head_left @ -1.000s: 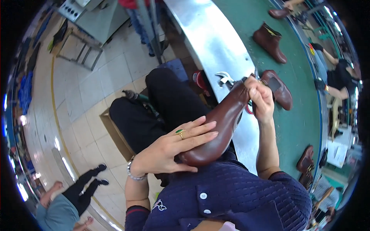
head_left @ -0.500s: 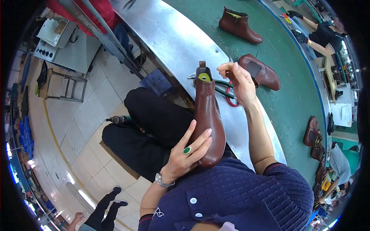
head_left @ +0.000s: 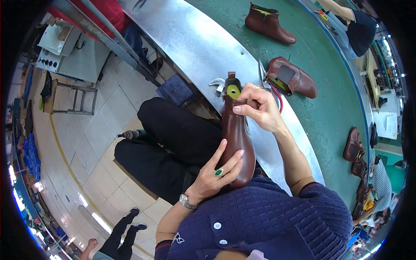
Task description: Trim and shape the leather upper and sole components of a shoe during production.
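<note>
Brown ankle boot (head_left: 237, 138) held at frame centre over the lap, toe cupped by the left hand (head_left: 214, 175), collar pinched shut by the right hand (head_left: 259, 108), green conveyor belt (head_left: 329, 112) at right.

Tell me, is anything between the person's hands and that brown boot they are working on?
Nothing visible is. The left hand lies directly on the toe end of the brown boot, fingers spread over the leather. The right hand grips the boot's top edge, beside its yellow-green insert. Both hands touch the boot with nothing between.
</note>
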Demonstrator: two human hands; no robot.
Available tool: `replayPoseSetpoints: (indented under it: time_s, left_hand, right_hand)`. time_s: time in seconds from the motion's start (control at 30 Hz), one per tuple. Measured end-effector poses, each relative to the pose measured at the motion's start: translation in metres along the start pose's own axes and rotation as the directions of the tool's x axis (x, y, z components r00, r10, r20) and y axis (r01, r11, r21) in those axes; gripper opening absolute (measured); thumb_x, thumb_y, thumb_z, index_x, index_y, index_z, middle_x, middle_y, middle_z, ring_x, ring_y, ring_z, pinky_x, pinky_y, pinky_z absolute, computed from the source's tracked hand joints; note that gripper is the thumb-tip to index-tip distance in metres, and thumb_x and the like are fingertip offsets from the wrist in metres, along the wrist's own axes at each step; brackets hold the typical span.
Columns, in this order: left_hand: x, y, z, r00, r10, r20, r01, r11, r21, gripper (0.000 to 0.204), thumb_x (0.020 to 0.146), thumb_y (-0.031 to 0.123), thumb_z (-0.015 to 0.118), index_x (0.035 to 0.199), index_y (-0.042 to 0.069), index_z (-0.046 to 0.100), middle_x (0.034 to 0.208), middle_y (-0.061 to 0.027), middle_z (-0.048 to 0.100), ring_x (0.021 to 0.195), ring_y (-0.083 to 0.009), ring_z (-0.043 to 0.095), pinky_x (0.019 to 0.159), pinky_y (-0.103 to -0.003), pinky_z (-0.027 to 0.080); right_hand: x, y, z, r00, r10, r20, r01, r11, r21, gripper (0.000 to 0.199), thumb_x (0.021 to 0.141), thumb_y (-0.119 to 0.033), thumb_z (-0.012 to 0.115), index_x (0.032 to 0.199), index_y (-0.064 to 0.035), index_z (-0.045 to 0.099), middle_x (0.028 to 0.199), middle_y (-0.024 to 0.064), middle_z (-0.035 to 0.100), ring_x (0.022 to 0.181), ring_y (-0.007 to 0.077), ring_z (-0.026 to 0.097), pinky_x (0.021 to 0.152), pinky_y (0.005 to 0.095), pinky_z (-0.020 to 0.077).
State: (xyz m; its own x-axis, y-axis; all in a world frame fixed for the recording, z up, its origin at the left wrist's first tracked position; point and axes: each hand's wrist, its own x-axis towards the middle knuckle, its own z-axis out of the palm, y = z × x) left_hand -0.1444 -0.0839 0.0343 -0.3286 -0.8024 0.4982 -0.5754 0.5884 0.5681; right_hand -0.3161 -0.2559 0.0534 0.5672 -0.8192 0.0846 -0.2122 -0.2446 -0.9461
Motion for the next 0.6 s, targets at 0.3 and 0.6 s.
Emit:
replayPoseSetpoints:
  time_s: [0.3,0.6]
  left_hand:
    - [-0.005,-0.004,0.021,0.974,0.202,0.104,-0.208,0.977,0.051,0.026,0.083,0.010,0.061,0.108,0.010,0.060,0.133,-0.0034,0.054,0.126,-0.0408,0.048,0.100,-0.041,0.052]
    - [-0.010,-0.011,0.020,0.999,-0.003,-0.042,-0.004,0.988,-0.152,0.030,0.081,0.007,0.062,0.111,0.007,0.064,0.134,-0.0055,0.056,0.129,-0.0409,0.046,0.101,-0.039,0.050]
  right_hand:
    - [-0.002,-0.063,-0.052,0.892,-0.233,-0.387,0.279,0.958,0.064,0.027,0.096,-0.018,0.057,0.075,-0.0011,0.063,0.076,-0.0005,0.055,0.062,0.0046,0.041,0.056,0.0197,0.0295]
    - [-0.021,-0.027,-0.032,0.970,0.213,-0.117,-0.223,0.972,-0.075,0.022,0.093,-0.015,0.061,0.106,0.0017,0.065,0.097,0.0005,0.059,0.070,0.0034,0.049,0.060,0.0197,0.0388]
